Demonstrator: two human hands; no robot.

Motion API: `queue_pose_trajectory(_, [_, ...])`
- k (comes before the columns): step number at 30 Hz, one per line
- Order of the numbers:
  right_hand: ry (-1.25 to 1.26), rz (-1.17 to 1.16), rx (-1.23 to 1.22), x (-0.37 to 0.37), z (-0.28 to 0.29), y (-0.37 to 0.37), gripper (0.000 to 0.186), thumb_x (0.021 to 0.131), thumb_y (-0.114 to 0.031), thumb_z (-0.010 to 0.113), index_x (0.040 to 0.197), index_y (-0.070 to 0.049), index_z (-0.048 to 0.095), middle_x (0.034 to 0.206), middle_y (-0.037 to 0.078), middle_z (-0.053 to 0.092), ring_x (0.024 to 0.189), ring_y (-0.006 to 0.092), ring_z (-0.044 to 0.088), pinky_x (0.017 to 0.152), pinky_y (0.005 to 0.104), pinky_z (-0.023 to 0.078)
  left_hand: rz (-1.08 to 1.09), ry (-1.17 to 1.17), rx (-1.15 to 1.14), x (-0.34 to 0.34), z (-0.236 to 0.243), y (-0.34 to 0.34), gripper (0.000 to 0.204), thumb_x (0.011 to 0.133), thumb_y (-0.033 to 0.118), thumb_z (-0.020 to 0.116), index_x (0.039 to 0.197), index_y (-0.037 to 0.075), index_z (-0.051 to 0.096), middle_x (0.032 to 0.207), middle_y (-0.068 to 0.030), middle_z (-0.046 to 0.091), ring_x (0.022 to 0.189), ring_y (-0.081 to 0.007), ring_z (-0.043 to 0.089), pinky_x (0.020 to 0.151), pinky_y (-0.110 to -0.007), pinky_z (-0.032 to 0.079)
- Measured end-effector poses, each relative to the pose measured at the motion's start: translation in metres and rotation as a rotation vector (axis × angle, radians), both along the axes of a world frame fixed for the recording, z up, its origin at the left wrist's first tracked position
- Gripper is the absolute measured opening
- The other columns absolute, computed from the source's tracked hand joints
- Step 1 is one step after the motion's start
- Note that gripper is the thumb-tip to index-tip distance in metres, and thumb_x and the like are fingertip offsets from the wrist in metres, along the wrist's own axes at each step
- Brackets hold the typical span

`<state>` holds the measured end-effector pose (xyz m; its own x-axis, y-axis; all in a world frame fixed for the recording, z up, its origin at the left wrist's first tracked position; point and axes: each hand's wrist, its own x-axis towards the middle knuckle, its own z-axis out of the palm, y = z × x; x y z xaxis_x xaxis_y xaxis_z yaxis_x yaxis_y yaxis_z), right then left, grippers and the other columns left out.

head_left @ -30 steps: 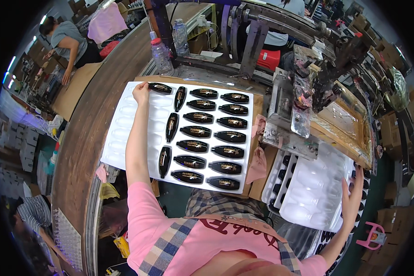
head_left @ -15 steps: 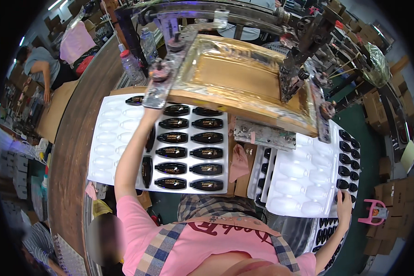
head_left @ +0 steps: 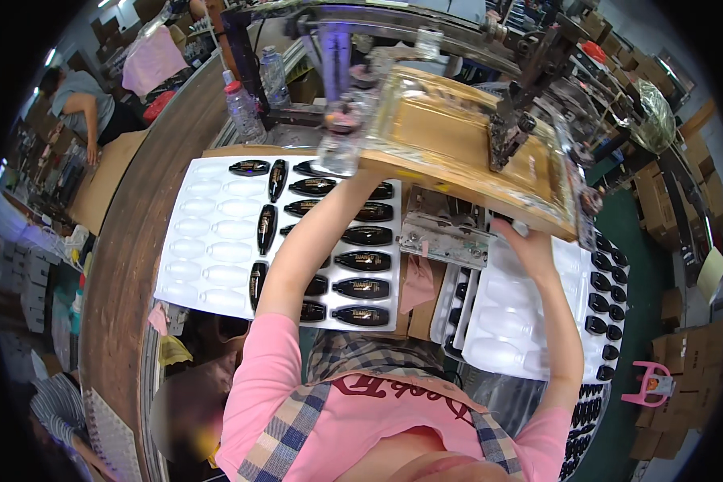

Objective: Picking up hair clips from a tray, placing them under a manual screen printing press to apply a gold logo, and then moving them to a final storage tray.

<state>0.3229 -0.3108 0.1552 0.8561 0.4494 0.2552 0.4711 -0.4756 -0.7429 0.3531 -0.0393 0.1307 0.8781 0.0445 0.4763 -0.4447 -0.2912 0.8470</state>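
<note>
My left hand (head_left: 369, 178) reaches up to the near left corner of a gold-coloured screen-printing frame (head_left: 458, 189), which hides its fingers. Under the frame's near edge, my right hand (head_left: 526, 243) is beside a metal fixture (head_left: 446, 243). Its thumb side shows, but the other fingertips and anything in them are hidden. A white moulded tray (head_left: 191, 249) lies to the left, with rows of glossy black oval pieces (head_left: 363, 261) bearing gold print. Several black pieces lie crosswise in its middle. My left forearm covers part of the rows.
Right of the fixture lies another white moulded tray (head_left: 498, 321), with small black pieces (head_left: 598, 302) along its right side. A pink cloth (head_left: 418, 283) lies between the trays. Bottles (head_left: 243, 111) stand at the back left. A pink stool (head_left: 649, 383) is on the floor at right.
My right hand has moved from the black pieces at the right, leftward and up to the fixture. The frame and my left hand have shifted right in the picture.
</note>
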Motion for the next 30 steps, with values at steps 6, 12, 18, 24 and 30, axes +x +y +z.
queue_pose_trajectory(6, [0.004, 0.088, -0.199, -0.003, 0.0, 0.049, 0.056, 0.07, -0.034, 0.067, 0.11, 0.001, 0.049, 0.107, 0.016, 0.053, 0.101, 0.0277, 0.048, 0.087, 0.0316, 0.035, 0.201, 0.044, -0.298, -0.043, 0.001, 0.091, 0.02, 0.079, 0.017, 0.06, 0.091, 0.001, 0.063, 0.082, -0.0024, 0.061, 0.071, -0.0072, 0.053, 0.066, -0.02, 0.042])
queue_pose_trajectory(12, [-0.241, -0.083, -0.314, -0.022, -0.004, -0.044, 0.057, 0.078, -0.026, 0.059, 0.123, 0.001, 0.036, 0.123, 0.017, 0.042, 0.11, 0.0304, 0.042, 0.09, 0.0339, 0.034, 0.643, 0.173, -0.215, -0.113, -0.063, 0.246, 0.027, 0.079, 0.023, 0.061, 0.085, -0.004, 0.062, 0.073, -0.0047, 0.06, 0.063, -0.0087, 0.055, 0.057, -0.02, 0.045])
queue_pose_trajectory(18, [-0.075, -0.644, -0.635, -0.063, 0.016, -0.144, 0.052, 0.084, -0.03, 0.05, 0.125, -0.001, 0.035, 0.124, 0.018, 0.04, 0.101, 0.0311, 0.05, 0.084, 0.0355, 0.039, 0.913, 0.488, -0.003, -0.148, -0.113, 0.316, 0.031, 0.076, 0.028, 0.062, 0.07, -0.001, 0.063, 0.059, -0.0069, 0.058, 0.055, -0.0101, 0.054, 0.055, -0.023, 0.044])
queue_pose_trajectory(24, [0.054, -0.811, -1.135, -0.067, -0.035, -0.244, 0.057, 0.084, -0.045, 0.043, 0.122, -0.003, 0.036, 0.12, 0.021, 0.04, 0.096, 0.038, 0.05, 0.08, 0.042, 0.041, 1.059, 0.688, 0.338, -0.14, -0.138, 0.332, 0.024, 0.075, 0.025, 0.061, 0.071, 0.001, 0.063, 0.062, -0.0137, 0.059, 0.061, -0.0262, 0.058, 0.061, -0.036, 0.046])
queue_pose_trajectory(30, [-0.17, -0.738, -0.692, -0.077, -0.052, -0.276, 0.044, 0.089, -0.035, 0.037, 0.116, -0.001, 0.042, 0.115, 0.021, 0.043, 0.101, 0.0377, 0.045, 0.084, 0.041, 0.038, 1.124, 0.137, 0.67, -0.113, -0.101, 0.253, 0.025, 0.077, 0.017, 0.056, 0.098, 0.004, 0.054, 0.084, -0.0173, 0.056, 0.081, -0.031, 0.055, 0.071, -0.039, 0.043])
